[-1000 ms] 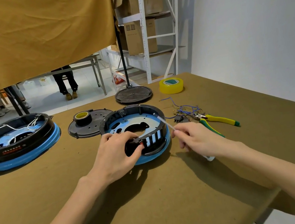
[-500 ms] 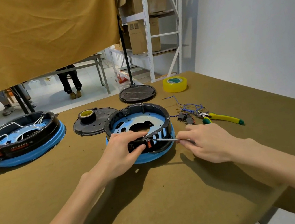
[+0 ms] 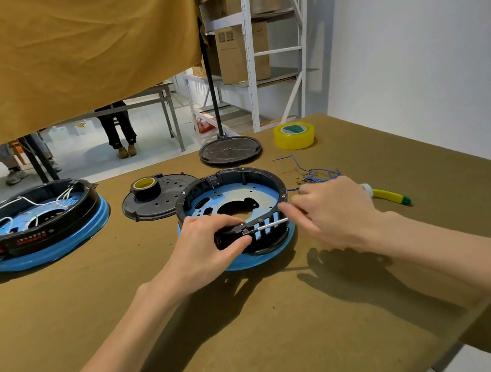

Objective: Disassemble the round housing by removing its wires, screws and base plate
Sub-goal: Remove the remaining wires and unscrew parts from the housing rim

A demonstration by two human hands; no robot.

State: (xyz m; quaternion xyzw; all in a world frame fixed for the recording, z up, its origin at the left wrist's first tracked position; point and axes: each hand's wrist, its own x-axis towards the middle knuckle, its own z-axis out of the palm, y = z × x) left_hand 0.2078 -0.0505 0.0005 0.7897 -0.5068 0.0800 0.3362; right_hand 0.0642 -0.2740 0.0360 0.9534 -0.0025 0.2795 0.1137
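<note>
A round black housing (image 3: 255, 174) on a blue rim sits at the table's middle, with its light-blue base plate (image 3: 254, 192) showing inside. My left hand (image 3: 205, 248) grips the housing's near wall, thumb on the outside and fingers over the top. My right hand (image 3: 333, 211) holds a thin screwdriver (image 3: 270, 224), its metal shaft lying level with the tip at a small part on the near wall by my left thumb. Loose blue wires (image 3: 315, 174) lie on the table just behind my right hand.
A second housing (image 3: 38, 221) with white wires stands at the left. A black cover plate (image 3: 158, 199) carries a black tape roll (image 3: 145, 185). Behind are a round black stand base (image 3: 229, 150) and a yellow tape roll (image 3: 294, 135). Yellow-handled pliers (image 3: 389, 195) lie at the right.
My right hand swung the screwdriver down from pointing up over the housing to lying level, and brought its tip to the near wall beside my left thumb. My left hand kept its grip.
</note>
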